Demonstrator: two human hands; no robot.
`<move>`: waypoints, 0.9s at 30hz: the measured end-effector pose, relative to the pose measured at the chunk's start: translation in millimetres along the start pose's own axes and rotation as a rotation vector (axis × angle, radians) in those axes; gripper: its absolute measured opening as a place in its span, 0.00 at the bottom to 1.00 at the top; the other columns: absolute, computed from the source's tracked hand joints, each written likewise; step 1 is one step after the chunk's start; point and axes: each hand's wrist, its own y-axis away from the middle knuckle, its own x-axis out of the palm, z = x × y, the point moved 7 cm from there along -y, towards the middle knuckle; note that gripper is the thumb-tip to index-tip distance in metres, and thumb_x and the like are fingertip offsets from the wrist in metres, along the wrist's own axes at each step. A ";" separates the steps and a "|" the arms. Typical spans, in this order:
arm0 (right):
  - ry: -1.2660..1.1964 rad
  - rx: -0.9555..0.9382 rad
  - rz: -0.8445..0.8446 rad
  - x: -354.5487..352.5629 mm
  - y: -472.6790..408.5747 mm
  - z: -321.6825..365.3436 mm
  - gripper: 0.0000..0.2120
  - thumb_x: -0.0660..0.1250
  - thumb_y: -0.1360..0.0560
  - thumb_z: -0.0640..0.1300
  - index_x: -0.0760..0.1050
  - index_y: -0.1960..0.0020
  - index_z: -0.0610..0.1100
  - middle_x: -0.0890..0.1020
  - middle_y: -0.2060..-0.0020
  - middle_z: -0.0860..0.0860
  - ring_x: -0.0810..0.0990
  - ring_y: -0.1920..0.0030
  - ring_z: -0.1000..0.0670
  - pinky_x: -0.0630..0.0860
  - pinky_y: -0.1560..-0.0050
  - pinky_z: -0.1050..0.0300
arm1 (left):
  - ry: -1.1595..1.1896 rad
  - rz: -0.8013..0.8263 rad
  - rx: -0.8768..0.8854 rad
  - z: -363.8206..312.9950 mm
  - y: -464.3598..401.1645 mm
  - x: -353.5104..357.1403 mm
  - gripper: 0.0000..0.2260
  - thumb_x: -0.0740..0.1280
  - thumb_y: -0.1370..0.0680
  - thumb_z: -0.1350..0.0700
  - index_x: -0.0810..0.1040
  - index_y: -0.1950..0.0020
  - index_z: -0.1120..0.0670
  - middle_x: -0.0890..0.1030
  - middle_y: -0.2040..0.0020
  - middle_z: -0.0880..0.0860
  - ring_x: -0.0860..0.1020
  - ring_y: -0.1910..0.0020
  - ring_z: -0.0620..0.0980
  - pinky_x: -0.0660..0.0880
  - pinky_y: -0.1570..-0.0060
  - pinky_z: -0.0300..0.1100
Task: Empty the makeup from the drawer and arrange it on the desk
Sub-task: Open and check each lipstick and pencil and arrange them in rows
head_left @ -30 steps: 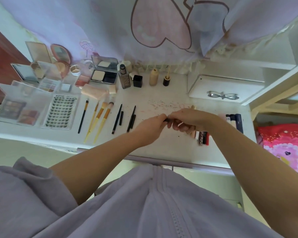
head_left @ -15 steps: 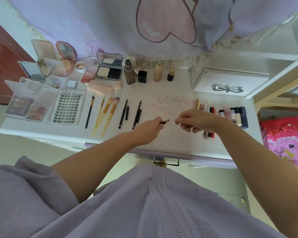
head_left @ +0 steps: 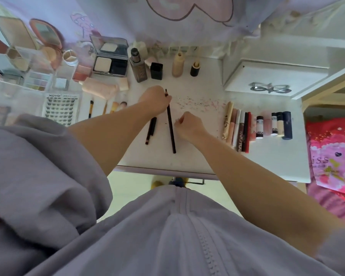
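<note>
My left hand is closed around the upper end of a long dark makeup pencil, which lies slanted on the white desk. My right hand rests just to the right of the pencil, fingers curled; whether it hides something small I cannot tell. Shorter dark pencils lie to the left under my forearm. Lipsticks and tubes are lined up on the right. Brushes and a lash box lie on the left.
Bottles and a black-and-white compact stand along the back, with palettes and mirrors at far left. A white box with a bow handle sits back right. Pink bedding lies past the desk's right edge.
My hands have separated. The left hand has carried the pencil up and leftward and set it down on the desk; the right hand has dropped beside it. The view has tilted down.
</note>
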 end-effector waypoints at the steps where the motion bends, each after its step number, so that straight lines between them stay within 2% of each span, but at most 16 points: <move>1: -0.001 0.002 0.015 4.6 -3.2 2.8 0.11 0.56 0.21 0.45 0.69 0.45 0.39 0.74 0.57 0.46 0.72 0.57 0.47 0.66 0.66 0.57 | -0.074 0.015 0.010 1.8 -4.3 1.8 0.14 0.58 0.20 0.49 0.73 0.56 0.59 0.73 0.61 0.54 0.74 0.57 0.55 0.68 0.59 0.44; 3: 0.010 0.000 0.043 13.8 -8.5 6.7 0.08 0.56 0.20 0.46 0.68 0.49 0.41 0.72 0.61 0.48 0.72 0.57 0.47 0.63 0.70 0.58 | -0.220 0.037 0.025 6.1 -9.4 5.2 0.15 0.56 0.19 0.49 0.74 0.52 0.59 0.73 0.57 0.55 0.75 0.52 0.57 0.69 0.58 0.45; 5: 0.034 0.000 0.051 21.7 -12.0 10.5 0.09 0.56 0.20 0.48 0.68 0.50 0.42 0.73 0.59 0.48 0.73 0.57 0.47 0.66 0.68 0.57 | -0.298 0.022 0.047 10.8 -12.3 7.3 0.14 0.55 0.19 0.48 0.72 0.54 0.58 0.73 0.56 0.56 0.74 0.50 0.57 0.68 0.58 0.46; 7: 0.060 -0.001 0.051 28.7 -13.3 15.8 0.11 0.56 0.20 0.50 0.69 0.49 0.42 0.75 0.56 0.46 0.74 0.56 0.47 0.68 0.63 0.56 | -0.323 -0.006 0.054 17.8 -13.0 8.8 0.13 0.55 0.19 0.48 0.70 0.57 0.56 0.72 0.57 0.55 0.74 0.51 0.57 0.68 0.60 0.46; 10: 0.056 -0.018 0.053 34.9 -13.7 21.6 0.13 0.55 0.20 0.53 0.68 0.52 0.43 0.75 0.56 0.47 0.74 0.57 0.48 0.68 0.61 0.56 | -0.334 -0.037 0.047 29.0 -11.3 8.5 0.15 0.55 0.20 0.47 0.70 0.58 0.56 0.74 0.56 0.56 0.72 0.55 0.55 0.68 0.60 0.46; 14: -0.069 0.001 0.007 14.5 -11.9 4.3 0.14 0.56 0.21 0.53 0.69 0.55 0.43 0.80 0.55 0.47 0.75 0.59 0.48 0.69 0.64 0.56 | -0.306 -0.109 0.061 27.3 -8.1 -0.5 0.17 0.53 0.19 0.47 0.74 0.49 0.58 0.76 0.50 0.58 0.74 0.51 0.58 0.67 0.59 0.46; 16: -0.087 0.002 -0.068 -11.0 -11.1 -11.4 0.14 0.55 0.21 0.52 0.71 0.56 0.42 0.82 0.56 0.44 0.77 0.59 0.47 0.70 0.62 0.55 | -0.276 -0.148 0.115 9.4 -1.8 -1.7 0.16 0.52 0.19 0.48 0.73 0.48 0.58 0.75 0.52 0.57 0.73 0.53 0.56 0.67 0.60 0.46; 18: -0.071 0.016 -0.134 -39.2 -10.6 -30.0 0.15 0.55 0.21 0.50 0.73 0.55 0.41 0.83 0.56 0.43 0.76 0.59 0.47 0.71 0.59 0.56 | -0.232 -0.139 0.188 -17.7 9.1 8.3 0.13 0.53 0.19 0.49 0.71 0.52 0.56 0.73 0.56 0.55 0.70 0.58 0.53 0.65 0.63 0.44; 21: -0.039 0.042 -0.205 -81.4 -15.5 -60.2 0.14 0.55 0.21 0.47 0.75 0.51 0.39 0.83 0.56 0.43 0.78 0.52 0.45 0.74 0.48 0.52 | -0.148 -0.052 0.270 -62.8 27.3 41.6 0.10 0.54 0.19 0.50 0.68 0.54 0.54 0.71 0.58 0.53 0.70 0.59 0.52 0.65 0.63 0.43; 24: 0.001 0.061 -0.265 -119.3 -28.9 -84.8 0.12 0.58 0.22 0.46 0.75 0.48 0.40 0.80 0.55 0.47 0.77 0.54 0.46 0.72 0.54 0.55 | -0.082 0.029 0.299 -104.8 36.0 79.2 0.11 0.54 0.19 0.50 0.71 0.49 0.56 0.75 0.52 0.55 0.73 0.54 0.54 0.69 0.59 0.45; 27: 0.170 0.061 -0.213 -133.8 -46.3 -95.0 0.11 0.58 0.23 0.48 0.75 0.49 0.42 0.77 0.57 0.48 0.74 0.57 0.48 0.68 0.58 0.56 | -0.179 0.039 0.226 -126.5 32.5 106.7 0.16 0.53 0.19 0.48 0.70 0.39 0.58 0.75 0.43 0.57 0.73 0.44 0.56 0.69 0.51 0.48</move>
